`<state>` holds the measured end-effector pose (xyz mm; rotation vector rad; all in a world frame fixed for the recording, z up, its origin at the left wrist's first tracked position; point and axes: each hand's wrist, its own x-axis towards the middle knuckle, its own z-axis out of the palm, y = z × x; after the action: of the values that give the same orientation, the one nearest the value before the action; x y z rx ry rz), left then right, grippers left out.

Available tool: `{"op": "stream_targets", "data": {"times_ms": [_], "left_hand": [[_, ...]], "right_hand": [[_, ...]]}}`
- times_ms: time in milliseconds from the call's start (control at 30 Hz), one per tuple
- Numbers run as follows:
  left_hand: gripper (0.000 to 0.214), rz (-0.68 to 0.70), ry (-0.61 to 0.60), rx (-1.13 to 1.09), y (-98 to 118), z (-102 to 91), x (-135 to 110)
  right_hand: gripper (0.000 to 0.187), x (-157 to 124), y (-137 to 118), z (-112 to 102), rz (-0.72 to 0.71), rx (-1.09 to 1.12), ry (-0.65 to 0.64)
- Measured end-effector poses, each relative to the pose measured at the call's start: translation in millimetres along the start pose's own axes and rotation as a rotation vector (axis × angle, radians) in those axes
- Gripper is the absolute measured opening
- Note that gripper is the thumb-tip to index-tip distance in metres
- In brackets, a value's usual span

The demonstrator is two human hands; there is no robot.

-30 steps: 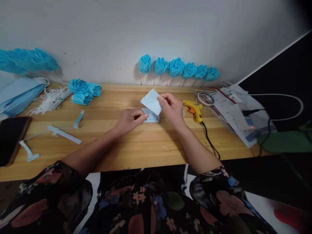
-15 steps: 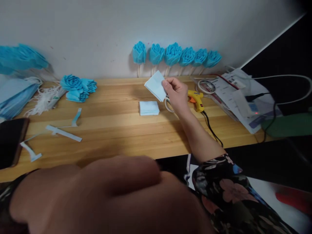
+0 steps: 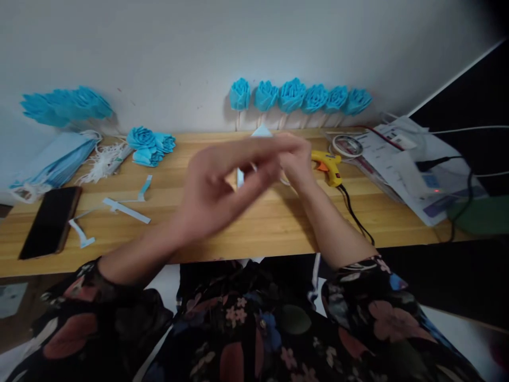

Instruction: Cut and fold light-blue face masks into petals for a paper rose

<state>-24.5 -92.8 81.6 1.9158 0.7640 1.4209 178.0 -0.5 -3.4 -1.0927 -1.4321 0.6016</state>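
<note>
My left hand point(image 3: 222, 185), blurred by motion, reaches across in front of my right hand. Its thumb and fingers are apart, and I see nothing between them. Behind it, my right hand point(image 3: 298, 159) pinches a pale blue folded fabric square point(image 3: 261, 130); only the square's upper corner shows, and its fingertips are largely covered. On the wooden table below, one edge of a stack of pale blue squares point(image 3: 240, 178) peeks out past my left hand. Beside my right hand lies a yellow glue gun point(image 3: 328, 167) with an orange trigger.
Several blue fabric roses point(image 3: 292, 96) on pale stems lean against the wall. More roses point(image 3: 147, 146), face masks point(image 3: 59, 159), white strings point(image 3: 105, 163), a phone point(image 3: 51, 223) and cut strips point(image 3: 126, 210) are at the left. At the right are a tape roll point(image 3: 347, 146), papers point(image 3: 382, 159) and cables.
My left hand has swung from close below the camera up and forward, towards my right hand. My right hand still holds the square, now mostly covered.
</note>
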Motion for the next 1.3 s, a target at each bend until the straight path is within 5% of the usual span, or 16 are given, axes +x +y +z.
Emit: {"op": "stream_targets", "data": {"times_ms": [67,233,433,667,867,1033,1300], "left_hand": [[0.028,0.004,0.004,-0.066,-34,-0.2,23],[0.062,-0.435,0.079,-0.339,-105,7.5,23],[0.034,-0.790,-0.063,-0.435,-114,29.9,10],[0.038,-0.699,-0.097,-0.307,-112,28.9,12],[0.042,-0.632,-0.191,-0.242,-112,8.7,8],[0.042,-0.528,-0.036,-0.300,-113,-11.0,24],[0.018,-0.507,-0.102,-0.191,-113,6.2,41]], "right_hand": [[0.034,-3,-2,2,-0.013,0.015,-0.038],[0.033,-9,-3,8,-0.010,0.002,-0.068],[0.032,-12,-6,9,0.016,-0.045,-0.088],[0.031,-13,-9,7,0.018,-0.006,-0.096],[0.030,-11,-10,7,0.033,0.009,-0.115],[0.028,-11,-11,7,0.032,-0.009,-0.167],[0.025,-14,-17,8,0.033,-0.059,-0.217]]}}
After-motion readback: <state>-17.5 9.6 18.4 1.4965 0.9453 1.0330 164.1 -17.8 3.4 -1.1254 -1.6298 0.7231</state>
